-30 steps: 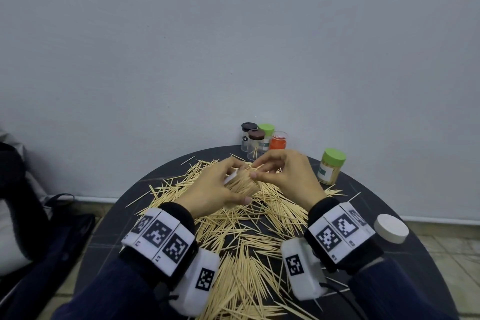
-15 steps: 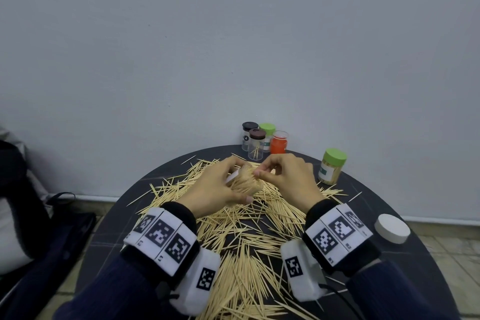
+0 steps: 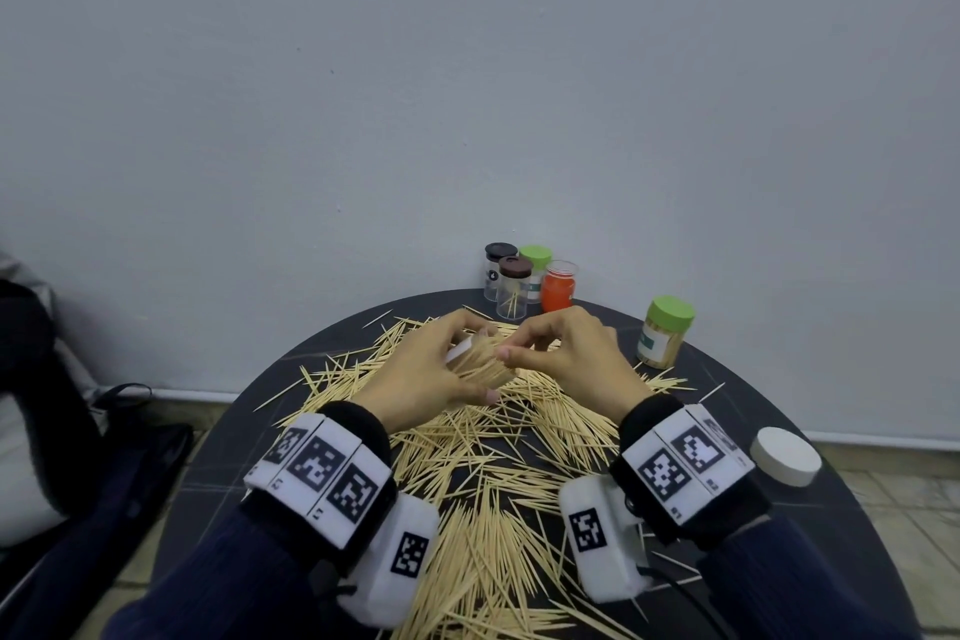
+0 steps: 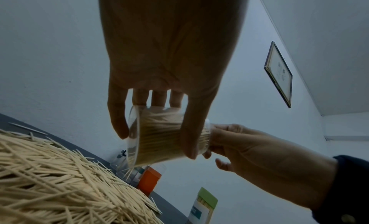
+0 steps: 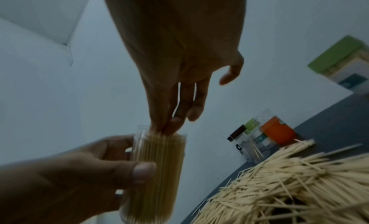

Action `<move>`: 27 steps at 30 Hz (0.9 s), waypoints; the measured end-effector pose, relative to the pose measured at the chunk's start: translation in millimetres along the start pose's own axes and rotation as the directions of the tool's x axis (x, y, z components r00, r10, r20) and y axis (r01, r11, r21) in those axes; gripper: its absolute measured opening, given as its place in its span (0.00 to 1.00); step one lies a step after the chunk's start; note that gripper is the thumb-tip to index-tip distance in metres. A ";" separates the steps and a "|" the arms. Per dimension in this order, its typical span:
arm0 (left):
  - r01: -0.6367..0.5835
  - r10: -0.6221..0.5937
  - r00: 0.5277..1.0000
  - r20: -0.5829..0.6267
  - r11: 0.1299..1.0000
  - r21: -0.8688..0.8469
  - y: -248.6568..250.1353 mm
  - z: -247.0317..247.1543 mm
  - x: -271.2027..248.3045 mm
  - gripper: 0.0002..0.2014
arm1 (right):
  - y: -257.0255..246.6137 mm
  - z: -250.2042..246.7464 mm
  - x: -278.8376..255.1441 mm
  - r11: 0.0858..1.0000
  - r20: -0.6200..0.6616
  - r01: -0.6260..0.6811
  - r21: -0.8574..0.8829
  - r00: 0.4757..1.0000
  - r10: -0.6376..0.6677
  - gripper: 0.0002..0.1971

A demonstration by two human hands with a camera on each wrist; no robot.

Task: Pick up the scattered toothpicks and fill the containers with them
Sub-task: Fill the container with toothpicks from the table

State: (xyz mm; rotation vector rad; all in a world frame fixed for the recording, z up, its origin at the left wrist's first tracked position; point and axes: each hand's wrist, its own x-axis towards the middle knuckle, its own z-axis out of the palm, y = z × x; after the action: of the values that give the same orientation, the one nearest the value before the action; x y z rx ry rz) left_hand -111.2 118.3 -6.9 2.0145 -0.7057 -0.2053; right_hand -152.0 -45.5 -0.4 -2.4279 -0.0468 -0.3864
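Note:
My left hand (image 3: pixel 421 379) grips a clear container (image 3: pixel 480 364) packed with toothpicks, tilted with its open mouth toward the right. My right hand (image 3: pixel 566 353) has thumb and fingertips pinched on the toothpick ends at that mouth. In the right wrist view, the right hand (image 5: pixel 179 53) meets the container (image 5: pixel 157 172), which the left hand (image 5: pixel 69 172) holds. In the left wrist view, the left hand (image 4: pixel 165 61) wraps the container (image 4: pixel 167 136). Scattered toothpicks (image 3: pixel 493 457) cover the round dark table (image 3: pixel 234 437).
Three lidded clear containers, lidded black (image 3: pixel 500 270), brown (image 3: pixel 514 288) and green (image 3: pixel 536 265), stand with an orange one (image 3: pixel 558 286) at the table's far edge by the wall. A green-lidded jar of toothpicks (image 3: pixel 665 330) stands at the right. A white lid (image 3: pixel 787 455) lies near the right edge.
The right hand's fingertips have closed in on the container's mouth. The left hand keeps its grip on the container and has barely moved.

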 end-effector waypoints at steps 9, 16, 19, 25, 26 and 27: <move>0.007 -0.007 1.000 -0.001 1.000 -0.014 -0.2 -0.4 0.3 0.29 | 4.9 -0.4 3.1 0.992 -0.059 -0.001 0.124 0.998 0.008 0.06; 0.005 -0.004 1.000 0.009 1.000 -0.026 0.6 0.4 0.1 0.29 | -1.6 -1.2 2.8 0.989 -0.101 0.103 0.109 0.991 -0.092 0.04; 0.004 -0.003 1.000 0.027 0.999 -0.035 1.1 1.3 -0.7 0.28 | -1.4 2.7 1.5 0.993 0.007 0.097 0.073 0.995 -0.098 0.02; 0.023 -0.022 0.998 0.057 0.999 -0.023 2.2 2.5 -1.4 0.29 | 3.2 6.6 2.8 0.999 0.083 0.037 0.010 0.996 -0.038 0.07; 0.025 -0.023 0.998 0.059 0.999 -0.027 2.7 2.5 -1.1 0.29 | 3.7 5.1 2.7 0.999 0.064 0.035 0.017 0.997 -0.036 0.06; 0.024 -0.022 0.998 0.061 0.999 -0.032 3.1 2.5 -1.1 0.29 | 4.1 3.6 2.9 0.999 0.041 0.036 0.040 0.998 -0.038 0.05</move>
State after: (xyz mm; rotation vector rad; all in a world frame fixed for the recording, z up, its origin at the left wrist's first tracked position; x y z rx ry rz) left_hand -114.3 115.8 -5.7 1.9930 -0.7131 -0.2900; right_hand -147.8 -46.6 -4.8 -2.3988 -0.1166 -0.3487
